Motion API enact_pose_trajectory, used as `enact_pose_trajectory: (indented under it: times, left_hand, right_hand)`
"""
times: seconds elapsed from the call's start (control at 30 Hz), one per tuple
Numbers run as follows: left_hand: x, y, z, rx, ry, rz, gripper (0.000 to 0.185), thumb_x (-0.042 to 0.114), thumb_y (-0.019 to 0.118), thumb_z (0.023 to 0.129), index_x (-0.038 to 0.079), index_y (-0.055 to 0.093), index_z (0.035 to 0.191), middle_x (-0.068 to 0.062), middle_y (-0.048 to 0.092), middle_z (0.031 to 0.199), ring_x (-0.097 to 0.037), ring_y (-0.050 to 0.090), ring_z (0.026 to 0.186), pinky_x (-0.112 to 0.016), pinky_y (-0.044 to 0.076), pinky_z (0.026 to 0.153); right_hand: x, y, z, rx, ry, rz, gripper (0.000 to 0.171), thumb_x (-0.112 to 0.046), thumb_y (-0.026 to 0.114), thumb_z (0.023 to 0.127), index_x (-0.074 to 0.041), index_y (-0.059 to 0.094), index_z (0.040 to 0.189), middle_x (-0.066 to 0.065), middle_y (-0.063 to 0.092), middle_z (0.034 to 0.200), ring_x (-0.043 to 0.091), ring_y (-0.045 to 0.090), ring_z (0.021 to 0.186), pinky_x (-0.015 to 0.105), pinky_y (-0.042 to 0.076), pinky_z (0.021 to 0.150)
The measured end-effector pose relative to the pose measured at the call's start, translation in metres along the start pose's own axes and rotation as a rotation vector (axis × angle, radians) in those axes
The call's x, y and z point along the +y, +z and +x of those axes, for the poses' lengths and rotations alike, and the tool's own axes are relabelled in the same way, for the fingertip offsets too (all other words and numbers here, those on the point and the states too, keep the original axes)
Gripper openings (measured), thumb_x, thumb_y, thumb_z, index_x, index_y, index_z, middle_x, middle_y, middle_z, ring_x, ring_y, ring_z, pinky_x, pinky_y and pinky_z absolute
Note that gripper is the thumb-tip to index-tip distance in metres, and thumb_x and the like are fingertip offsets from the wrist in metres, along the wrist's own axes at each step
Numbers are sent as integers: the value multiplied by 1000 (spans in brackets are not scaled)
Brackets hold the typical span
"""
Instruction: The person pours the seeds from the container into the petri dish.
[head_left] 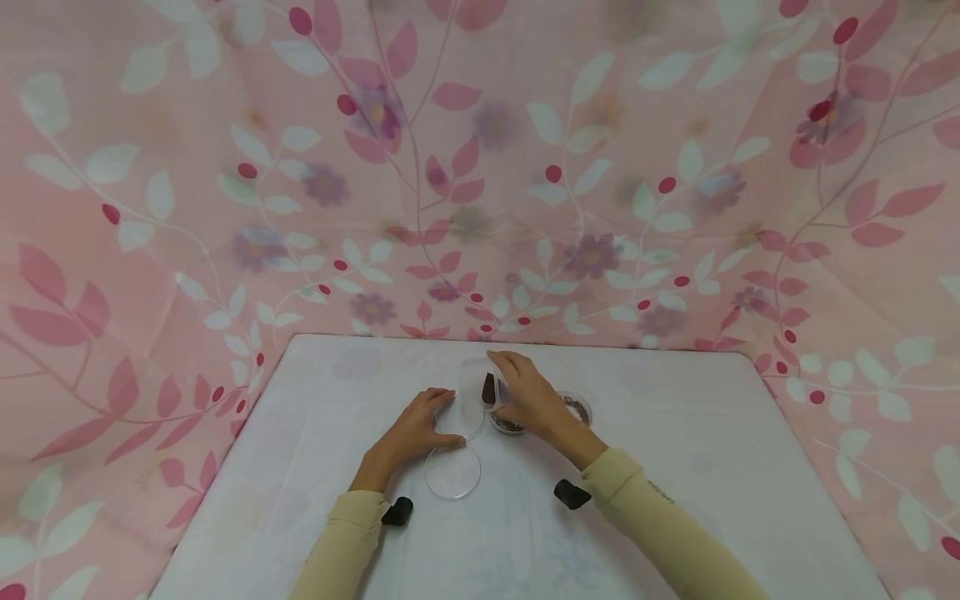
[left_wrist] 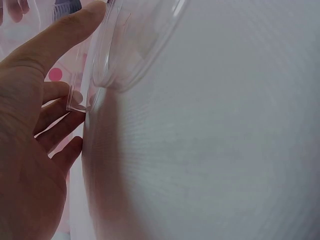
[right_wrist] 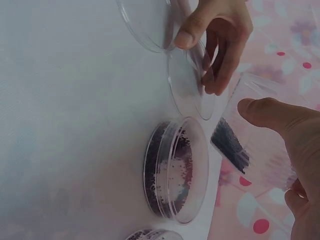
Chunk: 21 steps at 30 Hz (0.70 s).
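My right hand (head_left: 528,396) holds a clear plastic box (right_wrist: 265,135), its thumb on one face. The box is tilted, and dark grains (right_wrist: 230,145) have gathered at its lower end. My left hand (head_left: 412,429) grips the rim of a clear round dish (right_wrist: 185,87) between thumb and fingers. A second clear dish (head_left: 453,473) lies nearer to me, close to the left thumb. Under and beside the right hand stands a round clear dish (right_wrist: 200,200) with dark grains inside. Another such dish (head_left: 586,414) is partly hidden by the right forearm.
A white cloth (head_left: 675,467) covers the table. Pink patterned curtain (head_left: 480,167) hangs behind and at both sides. Black devices (head_left: 397,511) sit at the wrists.
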<state>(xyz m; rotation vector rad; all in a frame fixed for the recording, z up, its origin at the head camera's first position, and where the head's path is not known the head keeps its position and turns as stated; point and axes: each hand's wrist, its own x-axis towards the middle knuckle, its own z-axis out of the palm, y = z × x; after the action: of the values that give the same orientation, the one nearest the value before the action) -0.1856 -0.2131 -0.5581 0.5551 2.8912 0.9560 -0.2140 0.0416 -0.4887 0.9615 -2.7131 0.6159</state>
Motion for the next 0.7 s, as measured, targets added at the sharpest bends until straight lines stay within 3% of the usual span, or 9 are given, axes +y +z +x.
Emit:
enact_pose_trajectory:
  times: [0.7]
  left_hand:
    - [0, -1, 0, 9, -6, -8, 91, 54, 84, 70, 9, 51, 143, -11, 52, 141, -29, 48, 132, -48, 42, 110]
  right_hand:
    - [-6, 9, 4, 67, -147, -180, 104, -28, 94, 63, -14, 38, 150, 12, 49, 141, 27, 49, 130, 38, 47, 106]
